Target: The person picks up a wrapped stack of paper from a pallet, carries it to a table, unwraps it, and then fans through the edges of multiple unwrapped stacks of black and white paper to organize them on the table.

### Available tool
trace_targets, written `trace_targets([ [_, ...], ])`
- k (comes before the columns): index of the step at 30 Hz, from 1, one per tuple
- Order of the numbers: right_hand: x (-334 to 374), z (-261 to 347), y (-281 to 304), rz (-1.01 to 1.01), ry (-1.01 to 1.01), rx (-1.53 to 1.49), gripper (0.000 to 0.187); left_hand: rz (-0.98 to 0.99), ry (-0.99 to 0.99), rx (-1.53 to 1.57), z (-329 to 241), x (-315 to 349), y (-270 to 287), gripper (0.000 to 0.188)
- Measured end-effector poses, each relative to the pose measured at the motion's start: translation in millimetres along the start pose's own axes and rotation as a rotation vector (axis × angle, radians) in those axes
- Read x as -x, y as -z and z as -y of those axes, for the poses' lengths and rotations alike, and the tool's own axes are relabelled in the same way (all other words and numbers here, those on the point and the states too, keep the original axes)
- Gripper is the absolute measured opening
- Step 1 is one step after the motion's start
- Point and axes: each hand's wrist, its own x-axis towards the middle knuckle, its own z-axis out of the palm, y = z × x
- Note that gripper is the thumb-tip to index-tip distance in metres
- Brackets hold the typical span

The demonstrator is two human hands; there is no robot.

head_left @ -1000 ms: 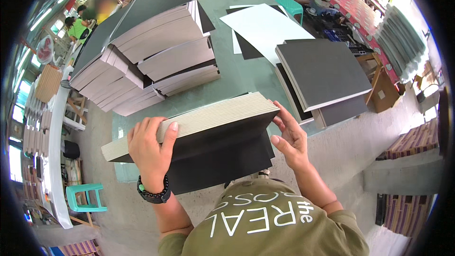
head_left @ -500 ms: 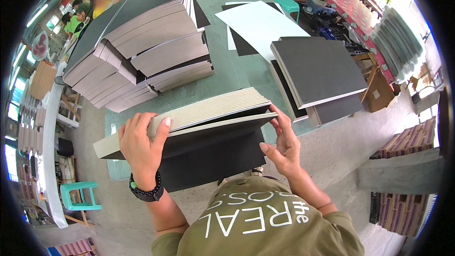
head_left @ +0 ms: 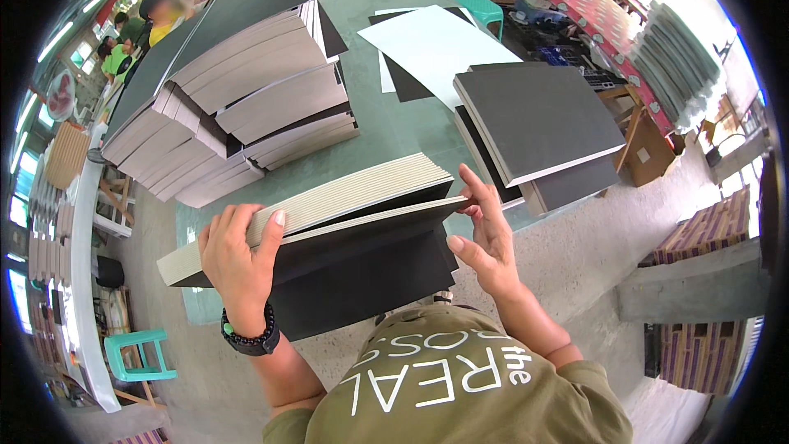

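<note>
A thick bundle of black boards with cream edges [head_left: 353, 194] stands tilted at the table's near edge, its black face toward me. A gap runs lengthwise between the thicker back part and a few front boards. My left hand [head_left: 237, 259] is closed over the bundle's left part, thumb on the cream edges and fingers behind. At the right end, my right hand [head_left: 490, 251] has its fingers apart and the index finger raised. Its other fingertips are by the boards' corner; whether they touch it I cannot tell. The thumb stands clear of the black face.
Tall piles of black-covered boards [head_left: 255, 57] fill the table's left side. A shorter black stack [head_left: 542, 119] lies at the right. White sheets [head_left: 444, 45] and black sheets lie farther back on the green table [head_left: 394, 127]. A teal stool [head_left: 140, 353] stands at lower left.
My right hand has loosened from the bundle's right corner, its index finger now lifted and straighter. The left hand keeps its hold. The whole view has shifted slightly.
</note>
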Motion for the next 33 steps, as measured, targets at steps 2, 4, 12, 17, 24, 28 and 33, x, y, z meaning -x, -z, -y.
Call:
trace_targets([
  [2,-3.2,1.1,1.3,0.03,-0.007,0.044,0.073,-0.007,0.001,0.0,0.0,0.6,0.6,0.035],
  [4,-5.2,2.3,4.1,0.07,-0.001,0.097,0.075,-0.023,-0.006,-0.006,0.5,1.1,0.1,0.035],
  [12,-5.0,3.6,4.6,0.083,0.004,0.13,0.071,-0.027,-0.015,0.0,2.6,0.9,-1.4,0.034],
  [17,-3.2,4.0,4.0,0.075,0.003,0.119,0.07,-0.078,-0.027,0.011,4.1,0.3,-3.7,0.035],
  [24,-3.0,0.1,4.0,0.056,0.009,0.047,0.067,-0.075,-0.024,0.022,5.3,-0.2,-4.8,0.035],
  [28,-3.1,0.9,4.4,0.054,0.003,0.038,0.066,-0.07,-0.017,0.015,4.9,-0.4,-4.4,0.035],
  [33,-1.5,-2.3,3.5,0.029,0.035,0.084,0.061,-0.069,-0.021,0.01,6.0,-0.2,-3.4,0.036],
])
